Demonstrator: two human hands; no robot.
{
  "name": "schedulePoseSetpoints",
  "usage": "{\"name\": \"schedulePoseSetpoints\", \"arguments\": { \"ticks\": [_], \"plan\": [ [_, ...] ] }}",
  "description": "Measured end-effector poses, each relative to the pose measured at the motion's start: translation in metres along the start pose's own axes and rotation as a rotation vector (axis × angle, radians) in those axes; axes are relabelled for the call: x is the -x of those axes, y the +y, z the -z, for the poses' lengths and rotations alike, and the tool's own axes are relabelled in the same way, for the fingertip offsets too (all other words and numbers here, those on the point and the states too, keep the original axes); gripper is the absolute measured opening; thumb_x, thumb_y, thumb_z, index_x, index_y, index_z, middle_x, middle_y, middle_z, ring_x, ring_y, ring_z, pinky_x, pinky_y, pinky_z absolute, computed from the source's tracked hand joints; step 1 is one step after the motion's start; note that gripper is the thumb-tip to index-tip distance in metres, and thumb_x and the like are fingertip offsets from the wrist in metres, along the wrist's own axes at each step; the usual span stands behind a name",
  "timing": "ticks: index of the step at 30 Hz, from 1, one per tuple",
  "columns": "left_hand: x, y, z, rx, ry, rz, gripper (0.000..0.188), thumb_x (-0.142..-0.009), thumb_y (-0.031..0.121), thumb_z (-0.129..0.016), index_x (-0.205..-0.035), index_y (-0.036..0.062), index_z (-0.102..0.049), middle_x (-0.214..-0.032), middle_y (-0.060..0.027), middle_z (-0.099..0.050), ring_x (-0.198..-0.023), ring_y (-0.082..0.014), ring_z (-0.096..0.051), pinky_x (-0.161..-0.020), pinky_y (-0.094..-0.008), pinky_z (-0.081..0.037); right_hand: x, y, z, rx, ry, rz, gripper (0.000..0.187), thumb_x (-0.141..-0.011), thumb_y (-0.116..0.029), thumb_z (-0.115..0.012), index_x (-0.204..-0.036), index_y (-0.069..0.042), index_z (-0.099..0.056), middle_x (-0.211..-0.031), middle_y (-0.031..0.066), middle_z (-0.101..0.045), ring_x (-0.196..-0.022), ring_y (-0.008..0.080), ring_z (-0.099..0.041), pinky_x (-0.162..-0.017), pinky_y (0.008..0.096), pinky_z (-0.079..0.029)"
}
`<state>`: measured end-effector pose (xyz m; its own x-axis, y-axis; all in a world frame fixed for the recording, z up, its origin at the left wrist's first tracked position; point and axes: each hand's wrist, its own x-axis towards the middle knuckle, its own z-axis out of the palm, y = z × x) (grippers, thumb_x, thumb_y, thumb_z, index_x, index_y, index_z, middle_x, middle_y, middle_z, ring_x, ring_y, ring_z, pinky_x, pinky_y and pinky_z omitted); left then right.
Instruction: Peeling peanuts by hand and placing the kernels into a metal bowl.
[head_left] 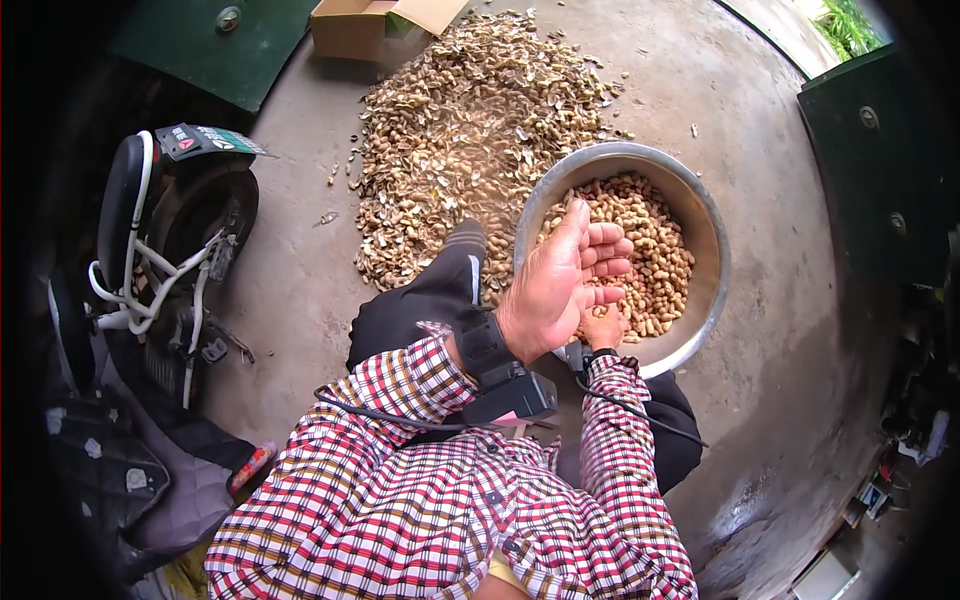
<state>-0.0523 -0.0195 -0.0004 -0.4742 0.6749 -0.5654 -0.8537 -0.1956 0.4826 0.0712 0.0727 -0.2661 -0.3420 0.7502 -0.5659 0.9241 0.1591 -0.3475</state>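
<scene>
A wide steel basin (712,250) holds a heap of unshelled peanuts (655,225), with reddish kernels among them. Over its left side I hold up my left hand (560,275), palm turned to the right, thumb raised and fingers loosely apart; nothing shows in it. Below it, just inside the basin's near rim, my right hand (605,326) reaches to the peanuts. Its fingers are partly hidden behind the left hand, so their grip is unclear. Left of the basin, a large pile of peanut shells (430,165) spreads over the floor, with a blurred patch in its middle.
An opened cardboard box (350,32) stands beyond the pile. On the left is a white-framed vehicle (150,262) with a black seat. Dark green door panels (215,50) border the far left. Black cables (345,402) run along both my sleeves.
</scene>
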Motion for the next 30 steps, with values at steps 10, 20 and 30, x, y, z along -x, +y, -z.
{"name": "schedulePoseSetpoints", "arguments": {
  "ticks": [10,20,30],
  "plan": [
    [-0.002,-0.001,0.006,-0.037,-0.027,0.001,0.052,-0.09,0.049,-0.031,-0.102,0.0037,-0.052,-0.102,-0.0112,-0.057,-0.093,-0.0212,-0.054,-0.079,-0.0353,-0.045,0.008,-0.011,-0.011,-0.113,0.091,-0.017,0.076,-0.063,-0.046,-0.067,-0.123,-0.009,-0.039,-0.114,0.0257,-0.04,-0.108,0.0359,-0.039,-0.093,0.0403,-0.033],
    [-0.003,0.0,0.002,-0.072,-0.032,0.024,0.048,-0.09,0.046,-0.032,-0.101,0.0043,-0.053,-0.099,-0.0109,-0.059,-0.091,-0.0194,-0.056,-0.077,-0.0326,-0.045,-0.006,-0.003,-0.04,-0.284,0.232,-0.007,0.042,-0.074,-0.03,-0.061,-0.106,-0.008,-0.046,-0.105,0.0204,-0.044,-0.101,0.035,-0.044,-0.082,0.0441,-0.038],
    [-0.004,0.001,0.006,-0.067,-0.065,0.013,0.048,-0.091,0.045,-0.031,-0.099,0.0046,-0.055,-0.094,-0.0093,-0.061,-0.085,-0.0181,-0.058,-0.074,-0.0304,-0.046,0.002,-0.01,-0.045,-0.421,0.19,0.04,0.037,-0.072,-0.018,-0.061,-0.102,-0.01,-0.042,-0.099,0.0181,-0.041,-0.091,0.035,-0.05,-0.072,0.0447,-0.043]
  ]
}}
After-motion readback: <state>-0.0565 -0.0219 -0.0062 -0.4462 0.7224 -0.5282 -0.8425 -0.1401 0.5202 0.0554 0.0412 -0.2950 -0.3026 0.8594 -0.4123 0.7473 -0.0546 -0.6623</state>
